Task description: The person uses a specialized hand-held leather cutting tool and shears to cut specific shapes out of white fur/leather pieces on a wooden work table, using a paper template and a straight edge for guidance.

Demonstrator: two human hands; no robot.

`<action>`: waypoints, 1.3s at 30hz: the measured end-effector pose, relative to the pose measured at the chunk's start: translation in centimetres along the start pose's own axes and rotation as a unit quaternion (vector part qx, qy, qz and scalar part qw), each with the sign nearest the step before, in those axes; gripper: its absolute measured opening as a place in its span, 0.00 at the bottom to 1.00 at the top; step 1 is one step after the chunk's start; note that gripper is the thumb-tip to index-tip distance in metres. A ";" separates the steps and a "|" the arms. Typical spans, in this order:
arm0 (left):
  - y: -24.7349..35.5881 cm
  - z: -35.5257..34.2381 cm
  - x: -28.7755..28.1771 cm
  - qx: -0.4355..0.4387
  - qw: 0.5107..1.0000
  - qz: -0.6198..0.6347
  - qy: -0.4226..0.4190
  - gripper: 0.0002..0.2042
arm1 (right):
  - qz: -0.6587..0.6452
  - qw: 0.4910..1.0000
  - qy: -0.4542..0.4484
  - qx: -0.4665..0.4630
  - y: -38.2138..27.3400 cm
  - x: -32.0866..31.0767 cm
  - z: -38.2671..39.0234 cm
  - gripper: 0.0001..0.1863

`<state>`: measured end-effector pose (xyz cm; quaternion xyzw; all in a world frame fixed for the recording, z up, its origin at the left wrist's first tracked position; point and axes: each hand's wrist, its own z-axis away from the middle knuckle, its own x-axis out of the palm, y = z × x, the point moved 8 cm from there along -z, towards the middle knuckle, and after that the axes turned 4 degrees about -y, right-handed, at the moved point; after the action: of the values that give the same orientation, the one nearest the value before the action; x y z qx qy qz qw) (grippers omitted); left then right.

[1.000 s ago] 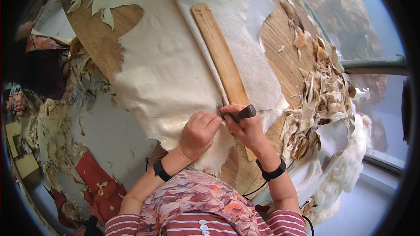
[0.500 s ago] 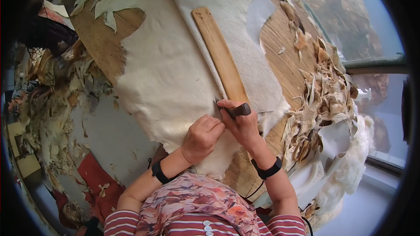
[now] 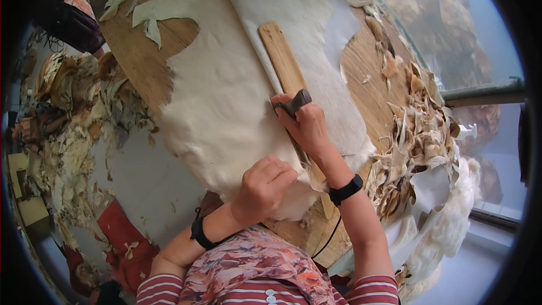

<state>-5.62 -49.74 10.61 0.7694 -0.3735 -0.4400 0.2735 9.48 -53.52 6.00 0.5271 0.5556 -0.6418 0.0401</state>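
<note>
A large cream-white sheepskin point(image 3: 220, 90) is spread over the wooden table, its right side folded over on itself. A narrow wooden batten point(image 3: 282, 59) lies lengthwise beside the fold. My right hand point(image 3: 307, 127) is closed round a dark-handled knife point(image 3: 299, 101) over the batten; its blade is mostly hidden by my fingers. Nearer to me, my left hand point(image 3: 262, 186) is closed with bent fingers on the skin's near part, gripping it by the edge. Between the hands, the skin's edge stands slightly raised beside the batten.
Heaps of hide scraps point(image 3: 412, 130) line the right side of the wooden table point(image 3: 367, 73). More scraps point(image 3: 79, 158) hang at the left, above a red cloth point(image 3: 127, 243). White fleece point(image 3: 446, 220) lies at the lower right, near the window. A person point(image 3: 70, 17) is at the upper left.
My right hand has moved away from me along the batten with the knife, leaving the left hand behind. The left hand has shifted slightly toward me.
</note>
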 end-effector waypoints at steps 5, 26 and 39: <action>0.6 -1.0 -1.9 0.021 1.000 0.021 -0.002 0.12 | -0.037 0.999 0.029 -0.002 0.4 0.3 -3.1 0.09; -12.1 -5.4 -0.3 -0.108 0.951 -0.278 -0.076 0.07 | -0.040 0.994 -0.048 0.095 1.7 0.4 -3.4 0.12; -11.6 -6.2 -2.4 -0.115 0.985 -0.127 -0.031 0.05 | -0.026 0.998 -0.043 0.039 0.7 1.3 -6.7 0.10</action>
<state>2.88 -40.56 5.92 0.7599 -0.2279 -0.5348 0.2909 13.62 -48.03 5.73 0.4857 0.5415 -0.6857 0.0271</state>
